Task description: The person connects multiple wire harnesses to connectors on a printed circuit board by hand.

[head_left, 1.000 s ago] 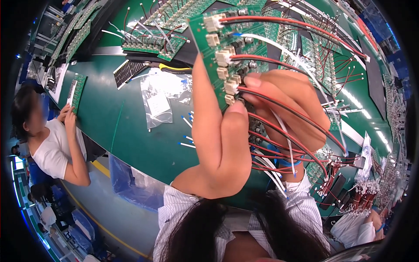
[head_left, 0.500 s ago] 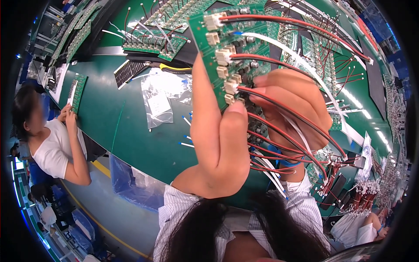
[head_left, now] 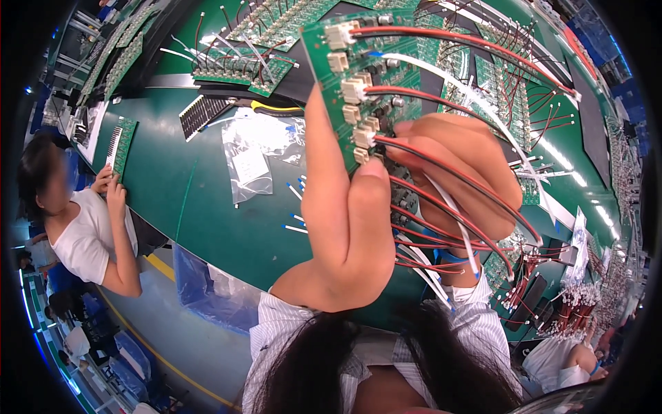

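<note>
My left hand (head_left: 348, 221) is closed on the edge of a green circuit board (head_left: 323, 65), which it holds up off the table. Cream connectors line this edge, and red-and-black wire leads (head_left: 441, 36) run from several of them to the right. One white flat cable (head_left: 476, 96) with a blue tip arches over from the board's upper part. Behind the leads, my right hand (head_left: 476, 165) has its fingers pinched together close to the board. A second white flat cable (head_left: 458, 219) trails out from under those fingers, its blue end hanging near my wrist. The fingertips are partly hidden.
More wired boards (head_left: 241, 69) lie at the back. Yellow-handled pliers (head_left: 276, 109) and a clear plastic bag (head_left: 248, 162) are on the green table (head_left: 214, 228). Bundled leads (head_left: 576, 303) sit at the right. At the left, a co-worker (head_left: 89, 234) handles another board.
My right hand has shifted slightly, its fingers a little closer to the board. The trailing white flat cable now hangs more visibly below them. My left hand and the board have barely moved.
</note>
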`<state>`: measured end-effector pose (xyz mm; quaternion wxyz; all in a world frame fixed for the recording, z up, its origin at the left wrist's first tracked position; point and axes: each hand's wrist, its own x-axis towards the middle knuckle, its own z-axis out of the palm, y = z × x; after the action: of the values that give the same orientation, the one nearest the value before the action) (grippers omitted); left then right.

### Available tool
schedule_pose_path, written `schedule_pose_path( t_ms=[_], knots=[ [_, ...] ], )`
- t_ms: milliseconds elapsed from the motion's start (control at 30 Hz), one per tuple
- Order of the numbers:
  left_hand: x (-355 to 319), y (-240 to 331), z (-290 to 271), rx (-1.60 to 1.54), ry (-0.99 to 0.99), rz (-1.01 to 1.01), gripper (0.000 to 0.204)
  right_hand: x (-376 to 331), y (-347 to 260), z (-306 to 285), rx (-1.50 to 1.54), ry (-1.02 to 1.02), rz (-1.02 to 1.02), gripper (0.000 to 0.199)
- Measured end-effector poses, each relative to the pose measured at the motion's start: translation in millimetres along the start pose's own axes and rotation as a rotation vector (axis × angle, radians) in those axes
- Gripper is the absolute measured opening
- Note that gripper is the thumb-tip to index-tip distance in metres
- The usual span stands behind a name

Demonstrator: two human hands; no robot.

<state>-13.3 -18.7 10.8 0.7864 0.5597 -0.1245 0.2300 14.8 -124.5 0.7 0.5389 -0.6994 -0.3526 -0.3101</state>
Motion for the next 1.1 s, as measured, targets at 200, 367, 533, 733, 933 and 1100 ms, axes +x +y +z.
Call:
schedule_pose_path(
  t_ms=[200, 367, 533, 733, 933, 1100],
  knots=[
    [2, 4, -2, -0.047, -0.001, -0.130, 0.055, 8, 15, 1, -0.074, -0.003, -0.181, 0.015],
    [21, -12, -18, 0.105, 0.083, -0.134, 0.050, -2, 40, 3, -0.009, 0.074, -0.093, 0.013],
    [38, -26, -102, -0.559, 0.353, -0.484, 0.039, -16, 52, 11, 0.447, 0.261, 0.358, 0.020],
    [1, 1, -104, -0.362, 0.778, -0.529, 0.031, -66, 42, 5, -0.365, -0.462, 0.671, 0.026],
    [-89, -22, -177, -1.022, 0.348, -0.595, 0.060, -124, 11, 12, -0.680, -0.854, 0.662, 0.023],
    [-141, -1, -197, -0.910, 0.329, -0.615, 0.061, -135, -5, 19, -0.788, -0.832, 0.624, 0.018]
  ],
)
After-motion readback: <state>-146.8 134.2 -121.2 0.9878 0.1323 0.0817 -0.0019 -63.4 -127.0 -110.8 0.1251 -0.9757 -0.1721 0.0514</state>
